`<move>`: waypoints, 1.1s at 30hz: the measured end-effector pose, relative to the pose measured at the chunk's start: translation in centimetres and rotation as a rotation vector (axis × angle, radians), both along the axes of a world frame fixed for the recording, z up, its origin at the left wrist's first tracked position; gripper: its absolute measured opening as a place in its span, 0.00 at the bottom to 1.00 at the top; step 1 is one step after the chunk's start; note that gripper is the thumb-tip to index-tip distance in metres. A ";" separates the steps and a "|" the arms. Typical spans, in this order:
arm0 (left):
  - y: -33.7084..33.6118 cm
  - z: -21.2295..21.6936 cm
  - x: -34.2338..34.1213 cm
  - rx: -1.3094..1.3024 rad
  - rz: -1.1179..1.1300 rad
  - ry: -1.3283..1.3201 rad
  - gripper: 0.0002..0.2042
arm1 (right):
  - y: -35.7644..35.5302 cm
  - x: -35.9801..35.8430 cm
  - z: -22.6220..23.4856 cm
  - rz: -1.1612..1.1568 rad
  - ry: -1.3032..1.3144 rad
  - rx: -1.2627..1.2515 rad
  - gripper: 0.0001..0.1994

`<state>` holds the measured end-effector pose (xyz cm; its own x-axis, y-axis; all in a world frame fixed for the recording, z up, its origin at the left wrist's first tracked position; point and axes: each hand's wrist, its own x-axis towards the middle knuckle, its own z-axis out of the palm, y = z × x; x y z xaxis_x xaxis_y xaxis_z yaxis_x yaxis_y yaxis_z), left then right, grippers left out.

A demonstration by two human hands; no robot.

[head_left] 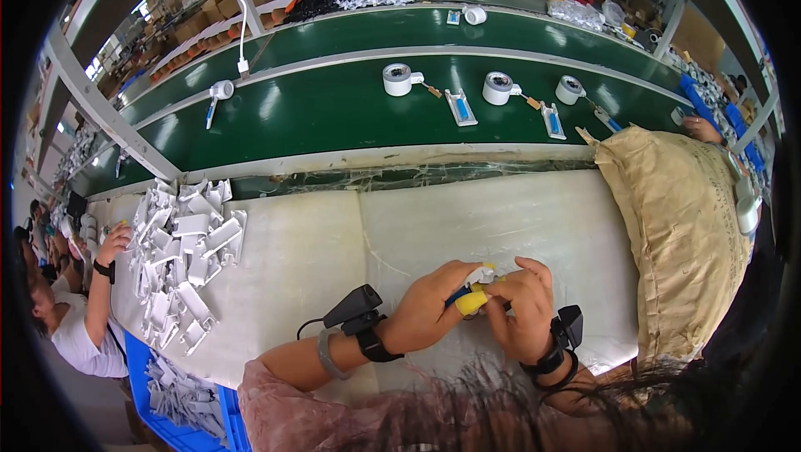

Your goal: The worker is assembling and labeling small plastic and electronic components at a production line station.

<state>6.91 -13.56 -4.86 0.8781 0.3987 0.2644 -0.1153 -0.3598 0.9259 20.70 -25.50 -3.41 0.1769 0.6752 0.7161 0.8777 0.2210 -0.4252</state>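
Note:
In front of me, above the pale table cover, my left hand (427, 308) grips a small white plastic part (479, 276) with a dark blue piece (456, 295) showing beside it. My right hand (524, 302) is closed against the same part from the other side, its fingers bent and meeting the left fingertips. Yellow covers (472, 302) wrap some fingertips. The hands hide most of the part, so its full shape does not show. Both wrists carry black strapped devices.
White plastic housings (190, 235) are heaped at left, above a blue crate (158, 406) of similar pieces. A large tan sack (676, 235) stands at right. Beyond, a green conveyor (325, 110) carries round white heads (402, 79) wired to trays. A co-worker's hand (115, 242) reaches the heap.

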 end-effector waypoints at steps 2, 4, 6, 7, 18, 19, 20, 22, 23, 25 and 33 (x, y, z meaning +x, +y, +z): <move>0.1 0.0 0.0 0.066 0.007 0.003 0.21 | 0.0 0.2 -0.1 -0.001 -0.015 -0.003 0.12; 0.2 0.1 0.0 0.047 -0.015 0.073 0.22 | 0.1 0.2 -0.1 -0.015 -0.030 -0.003 0.12; 0.0 0.0 0.0 0.051 -0.014 0.069 0.22 | 0.0 0.3 -0.4 -0.010 -0.041 0.007 0.12; -0.1 0.0 0.0 0.056 -0.016 0.065 0.23 | -0.1 0.3 -0.5 -0.007 -0.052 0.018 0.12; -0.4 1.7 -0.3 -0.382 -0.096 0.149 0.21 | -0.1 0.1 -1.0 0.058 0.048 0.045 0.13; -0.4 1.6 -0.3 -0.388 -0.104 0.132 0.21 | -0.1 0.1 -1.1 0.062 0.068 0.047 0.13; -0.3 1.3 -0.2 -0.388 -0.103 0.131 0.21 | -0.1 0.1 -1.2 0.063 0.067 0.047 0.13; -0.3 0.5 -0.2 -0.310 -0.105 0.069 0.21 | -0.1 0.1 -1.3 0.071 0.093 0.044 0.13; -0.3 0.5 -0.2 -0.309 -0.108 0.070 0.21 | -0.1 0.1 -1.4 0.068 0.093 0.045 0.13; -0.2 0.5 -0.1 -0.342 -0.110 0.094 0.18 | -0.1 0.1 -1.5 0.064 0.102 0.043 0.12; -0.2 1.1 -0.2 -0.237 -0.048 0.057 0.15 | -0.1 -0.1 -1.1 0.066 0.110 0.038 0.12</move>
